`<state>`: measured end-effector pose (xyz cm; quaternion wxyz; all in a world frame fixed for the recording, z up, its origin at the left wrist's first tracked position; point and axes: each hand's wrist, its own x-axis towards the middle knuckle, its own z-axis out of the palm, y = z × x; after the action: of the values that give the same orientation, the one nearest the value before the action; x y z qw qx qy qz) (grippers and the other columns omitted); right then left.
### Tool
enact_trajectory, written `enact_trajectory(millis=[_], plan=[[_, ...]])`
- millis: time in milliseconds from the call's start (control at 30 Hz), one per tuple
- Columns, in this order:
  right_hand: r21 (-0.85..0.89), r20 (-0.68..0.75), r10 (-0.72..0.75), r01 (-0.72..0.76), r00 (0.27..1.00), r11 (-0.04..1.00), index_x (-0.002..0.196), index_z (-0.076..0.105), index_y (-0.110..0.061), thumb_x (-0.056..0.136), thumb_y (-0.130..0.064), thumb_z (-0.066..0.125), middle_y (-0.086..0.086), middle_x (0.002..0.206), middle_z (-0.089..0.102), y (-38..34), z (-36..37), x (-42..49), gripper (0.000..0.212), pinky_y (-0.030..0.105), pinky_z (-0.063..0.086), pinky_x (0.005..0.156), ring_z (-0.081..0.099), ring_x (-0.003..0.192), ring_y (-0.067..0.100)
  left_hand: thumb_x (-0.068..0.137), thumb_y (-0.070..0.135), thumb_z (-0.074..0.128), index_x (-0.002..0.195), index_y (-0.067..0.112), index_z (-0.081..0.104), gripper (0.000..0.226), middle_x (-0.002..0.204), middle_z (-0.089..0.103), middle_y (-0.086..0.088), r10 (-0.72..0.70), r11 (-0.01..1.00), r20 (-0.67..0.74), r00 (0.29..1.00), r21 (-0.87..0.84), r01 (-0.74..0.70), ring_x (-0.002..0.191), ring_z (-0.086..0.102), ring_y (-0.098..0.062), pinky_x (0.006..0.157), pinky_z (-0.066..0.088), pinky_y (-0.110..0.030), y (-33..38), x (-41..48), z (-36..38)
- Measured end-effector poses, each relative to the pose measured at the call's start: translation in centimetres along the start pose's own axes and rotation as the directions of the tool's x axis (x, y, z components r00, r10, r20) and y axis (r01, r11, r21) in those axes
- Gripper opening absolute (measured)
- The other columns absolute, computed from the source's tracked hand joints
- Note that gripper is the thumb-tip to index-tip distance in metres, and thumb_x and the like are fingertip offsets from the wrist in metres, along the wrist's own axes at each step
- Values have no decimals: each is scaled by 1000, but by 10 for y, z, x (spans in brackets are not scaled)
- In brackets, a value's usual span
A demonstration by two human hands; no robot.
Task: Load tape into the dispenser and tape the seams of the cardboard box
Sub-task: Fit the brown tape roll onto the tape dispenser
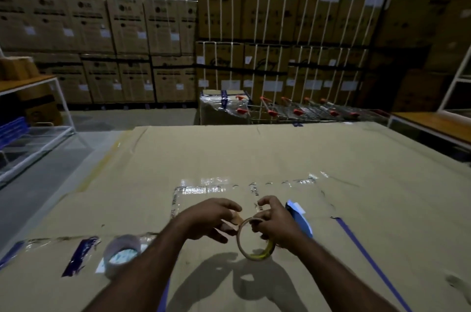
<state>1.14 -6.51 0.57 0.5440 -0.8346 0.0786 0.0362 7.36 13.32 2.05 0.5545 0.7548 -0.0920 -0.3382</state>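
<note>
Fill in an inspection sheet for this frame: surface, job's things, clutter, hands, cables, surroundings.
Surface: large flattened brown cardboard box, with old clear tape and blue tape strips on it.
Job's things: thin, nearly empty brown tape ring held above the cardboard; blue tape dispenser lying behind the right hand; clear tape roll lying left of the forearms.
Clutter: nothing seen beyond tape remnants.
Hands: right hand grips the ring; left hand, fingers curled, at the ring's edge.
Cables: nothing seen.
Surroundings: stacked cartons, red-handled shopping trolleys, white metal racks.
</note>
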Motion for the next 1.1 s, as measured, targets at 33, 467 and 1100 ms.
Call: enact_trajectory(millis=[33, 467, 1100], plan=[[0, 5, 10, -10, 1000, 1000, 116, 45, -15, 84, -1, 68, 17, 98, 74, 2, -8, 0, 42, 27, 53, 56, 69, 74, 21, 93, 10, 56, 115, 15, 67, 25, 111, 72, -11, 21, 1000, 17, 1000, 3, -21, 90, 71, -25, 77, 59, -42, 3, 5, 3], [3, 11, 19, -19, 1000, 1000, 100, 63, 6, 86, -9, 70, 27, 99, 72, 33, -71, 19, 21, 43, 60, 77, 73, 89, 34, 81, 23, 80, 127, 27, 64, 49, 122, 70, 11, 113, 964, 126, 985, 225, -140, 106, 67, -15, 78, 54, -34, 30, 41, 31], [-282, 288, -7, 92, 958, 955, 98, 69, -24, 76, 12, 67, 11, 108, 72, 11, -91, 52, 42, 46, 59, 90, 69, 102, 28, 76, 22, 84, 90, 17, 80, 16, 67, 70, 15, 330, 749, -36, 943, 618, -239, 60, 58, 6, 62, 45, -14, 54, 74, -1]])
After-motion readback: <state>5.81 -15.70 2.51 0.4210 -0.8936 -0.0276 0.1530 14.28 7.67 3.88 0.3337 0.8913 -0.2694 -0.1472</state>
